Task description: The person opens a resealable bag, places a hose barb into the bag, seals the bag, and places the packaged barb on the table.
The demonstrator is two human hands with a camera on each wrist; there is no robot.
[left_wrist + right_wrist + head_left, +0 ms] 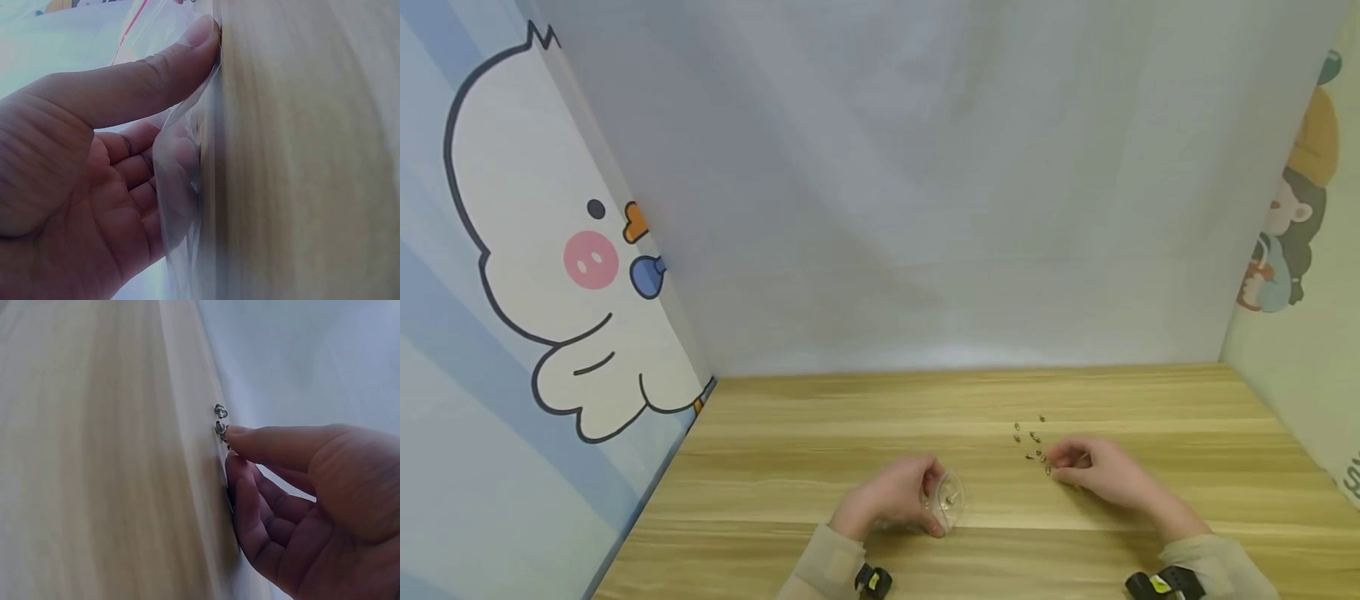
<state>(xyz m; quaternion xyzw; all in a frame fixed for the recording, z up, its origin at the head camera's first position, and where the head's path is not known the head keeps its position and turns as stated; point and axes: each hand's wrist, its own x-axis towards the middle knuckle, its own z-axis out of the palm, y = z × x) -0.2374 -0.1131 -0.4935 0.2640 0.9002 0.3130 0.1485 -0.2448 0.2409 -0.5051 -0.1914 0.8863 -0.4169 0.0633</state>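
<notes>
My left hand (pixel 898 493) grips a clear plastic bag (pixel 953 498) by its mouth, thumb on the near side and fingers on the far side. A few tiny metal bits show inside it. In the left wrist view the thumb presses the bag's film (pixel 177 187) close to the tabletop, and a red line runs along the plastic. My right hand (pixel 1108 473) is down at several small, shiny metal pieces (pixel 1035 437) scattered on the table. Its thumb and forefinger pinch at one small metal piece (pixel 221 429), partly hidden by the fingertips; its exact kind is unclear. Another piece lies just beyond.
The wood-grain table (pixel 805 417) runs back to a pale grey curtain (pixel 910 208). A panel with a white cartoon bird (pixel 527 183) borders the left side, and a printed panel with a cartoon figure (pixel 1285 242) borders the right.
</notes>
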